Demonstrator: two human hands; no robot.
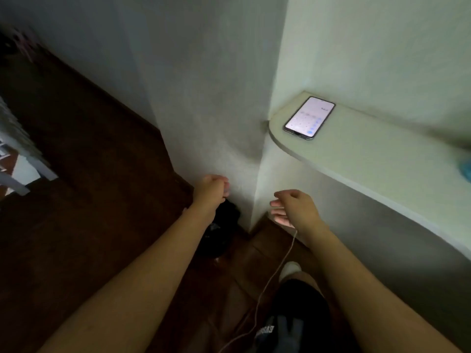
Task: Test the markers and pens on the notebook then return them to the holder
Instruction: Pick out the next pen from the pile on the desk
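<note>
Nearest: one pair of dark shorts [293, 324] with pale printed letters, and one white-toed foot [290, 268] on the brown floor [89, 225]. One thin white cable [265, 284] runs from the bottom edge up to the heel of the right hand. Two bare forearms reach forward. Left hand [212, 189]: fingers loosely curled toward the palm, nothing visible in it. Right hand [293, 207]: fingers relaxed and half spread, thumb low; the cable meets its underside, and whether it is held cannot be told. One black, shapeless object [221, 225] lies on the floor at the foot of the wall corner, just below the left hand. Walls [204, 98]: pale rough plaster, two faces meeting at an outward corner. One pale shelf [356, 159] with a rounded end projects from the right wall; on it lies one phone [309, 117], flat, screen lit. One blue-green item [466, 167] is cut off at the shelf's right edge. One white furniture piece [17, 161], blurred, stands at far left. Markers, pens, notebook, holder: location cannot be told from this view.
</note>
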